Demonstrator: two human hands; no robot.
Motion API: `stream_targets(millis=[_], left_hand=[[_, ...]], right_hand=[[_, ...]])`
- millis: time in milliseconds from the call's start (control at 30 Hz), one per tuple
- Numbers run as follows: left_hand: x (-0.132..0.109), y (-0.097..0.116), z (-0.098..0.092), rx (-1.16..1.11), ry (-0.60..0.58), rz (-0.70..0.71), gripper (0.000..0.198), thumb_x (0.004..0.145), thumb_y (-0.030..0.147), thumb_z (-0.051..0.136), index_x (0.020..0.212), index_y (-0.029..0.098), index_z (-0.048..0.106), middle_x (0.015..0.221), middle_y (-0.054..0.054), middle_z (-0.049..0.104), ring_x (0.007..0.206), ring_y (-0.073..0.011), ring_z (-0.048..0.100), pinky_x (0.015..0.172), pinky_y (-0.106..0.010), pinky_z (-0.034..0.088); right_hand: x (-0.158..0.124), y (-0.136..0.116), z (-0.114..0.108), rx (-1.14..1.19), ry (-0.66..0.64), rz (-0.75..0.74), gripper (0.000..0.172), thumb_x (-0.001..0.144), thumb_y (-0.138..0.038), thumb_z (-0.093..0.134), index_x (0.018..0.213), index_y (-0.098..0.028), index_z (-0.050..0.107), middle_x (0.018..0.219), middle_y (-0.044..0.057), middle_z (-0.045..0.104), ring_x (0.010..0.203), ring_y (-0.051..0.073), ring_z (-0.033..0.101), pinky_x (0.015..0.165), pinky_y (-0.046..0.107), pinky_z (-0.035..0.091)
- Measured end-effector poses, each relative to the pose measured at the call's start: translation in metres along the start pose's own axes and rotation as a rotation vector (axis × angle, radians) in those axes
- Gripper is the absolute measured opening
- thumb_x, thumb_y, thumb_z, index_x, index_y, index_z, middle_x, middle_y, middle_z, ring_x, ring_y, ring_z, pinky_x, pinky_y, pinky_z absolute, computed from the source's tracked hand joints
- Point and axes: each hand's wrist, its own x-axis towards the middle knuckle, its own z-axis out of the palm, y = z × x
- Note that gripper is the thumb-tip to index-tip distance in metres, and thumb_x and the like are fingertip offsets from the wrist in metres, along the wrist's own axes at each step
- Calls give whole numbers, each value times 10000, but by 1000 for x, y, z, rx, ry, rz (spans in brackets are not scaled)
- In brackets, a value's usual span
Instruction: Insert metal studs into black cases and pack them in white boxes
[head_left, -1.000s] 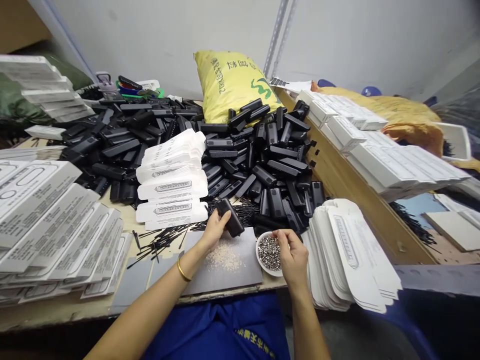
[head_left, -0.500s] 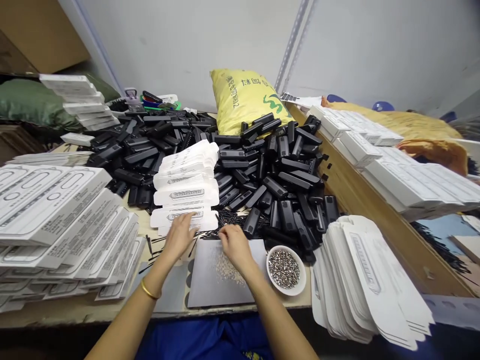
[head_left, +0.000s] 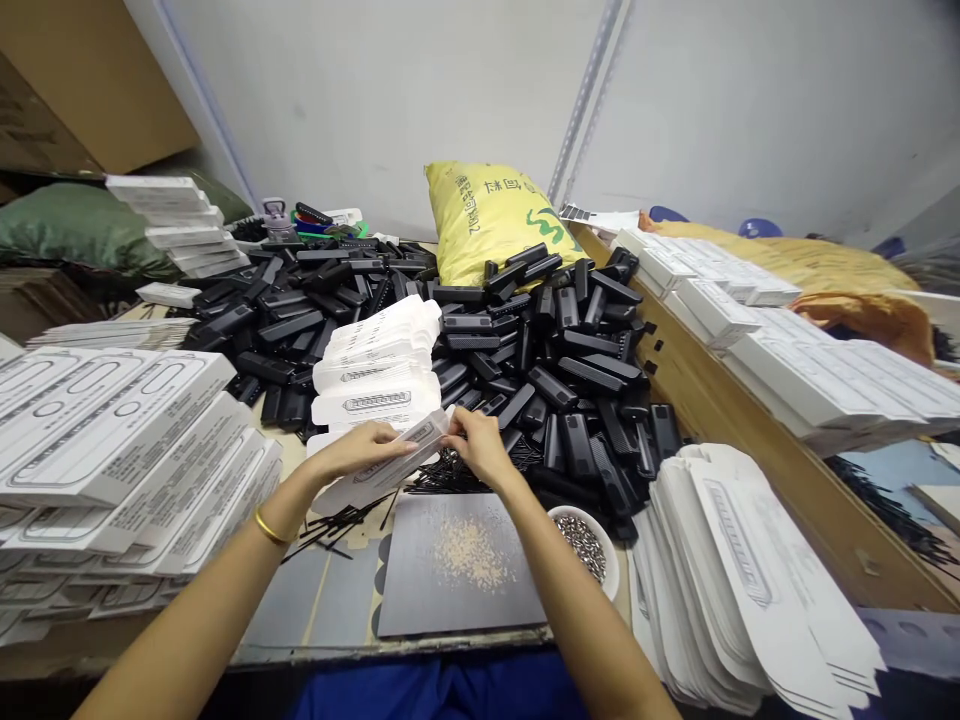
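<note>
- Nearest, dark blue cloth [head_left: 442, 690] shows below the front edge of the pale wooden table [head_left: 289, 442].
- On the table lies a flat grey rectangular board [head_left: 409, 590], with a scatter of small beige granules [head_left: 469, 553] across it.
- Just right of the board stands a round white bowl [head_left: 612, 585] of small shiny metal pieces [head_left: 581, 540], partly hidden by the right forearm.
- Further right leans a thick stack of flat white printed cartons [head_left: 780, 560]; at the left edge rise piled white printed boxes [head_left: 120, 430].
- Beyond the board, a long white printed cardboard carton [head_left: 397, 466] is held at a slant between both hands.
- The left hand [head_left: 358, 450], a gold bangle [head_left: 270, 525] on its wrist, has its fingers closed on the carton's upper side.
- The right hand [head_left: 480, 445] has its fingers pinched together on the carton's far end.
- Thin black sticks [head_left: 457, 478] lie just beside the hands.
- Behind the carton, overlapping white printed sleeves [head_left: 381, 370] lie fanned amid a heap of black oblong plastic cases [head_left: 577, 440].
- Farthest, a bulging yellow sack [head_left: 487, 225] rests behind the heap, before the pale wall [head_left: 390, 90].
</note>
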Motion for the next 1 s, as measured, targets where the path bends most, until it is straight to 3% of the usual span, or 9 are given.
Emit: stream_targets(millis=[100,167,267,367,433,533,633,867,1000], left_hand=[[-19,3,38,-356,-439,-371,398,698,449,704,929,126,716,905,-127,715,788,-251,679,669,-334,546],[-30,-8,63,-556,-520,-432,496,668,484,727,991,109,693,982,-150,700,822,-251,682,691,-340,552],[-39,-32,89,-635,-437,-401,512,634,474,776,970,103,667,874,-130,698,700,-206,674,590,-285,540],[-40,-42,104,-589,-246,-299,608,670,439,777,1161,153,562,765,-63,667,573,-158,642,529,-253,515],[-42,-41,112,-548,-195,-221,774,703,415,760,1353,265,367,872,-48,665,634,-174,665,580,-283,533],[-49,-38,123,-470,-186,-125,765,772,383,706,1386,349,251,970,-21,644,737,-165,662,664,-284,530],[-57,-41,133,-395,-182,-93,642,786,396,686,1311,283,334,898,-2,634,706,-136,624,657,-249,505],[-65,-50,142,-331,-115,-132,948,832,444,614,1465,293,-75,749,27,611,629,-158,612,620,-286,487],[-67,-48,137,-244,-164,-69,995,836,400,617,1476,278,-134,963,-51,652,818,-198,641,735,-329,500]], right_hand=[[-13,13,-30,372,13,-114,161,802,-241,619,705,-205,497,769,-21,641,793,159,564,806,319,395],[-24,21,-39,722,-78,-157,234,762,-299,657,676,-208,459,762,-11,646,752,162,580,737,313,436],[-40,33,-36,1014,-141,-126,308,720,-381,700,681,-215,444,730,-13,639,715,159,589,703,315,469],[-56,36,-19,963,154,-34,252,725,-390,705,763,-209,535,832,7,630,810,167,584,785,328,474],[-68,31,-4,877,314,45,241,752,-389,683,901,-214,610,962,37,600,888,178,573,817,327,477],[-88,17,17,843,379,161,248,821,-407,601,984,-226,644,1106,78,533,969,199,569,820,328,496],[-102,6,29,823,442,252,238,857,-410,548,776,-201,628,1177,93,509,1064,219,543,895,345,463],[-108,-2,24,1184,420,287,229,803,-409,634,909,-229,541,783,-22,541,714,138,545,659,250,463],[-101,-3,18,1345,376,359,269,752,-432,686,776,-217,527,733,-41,533,631,114,522,595,227,443]])
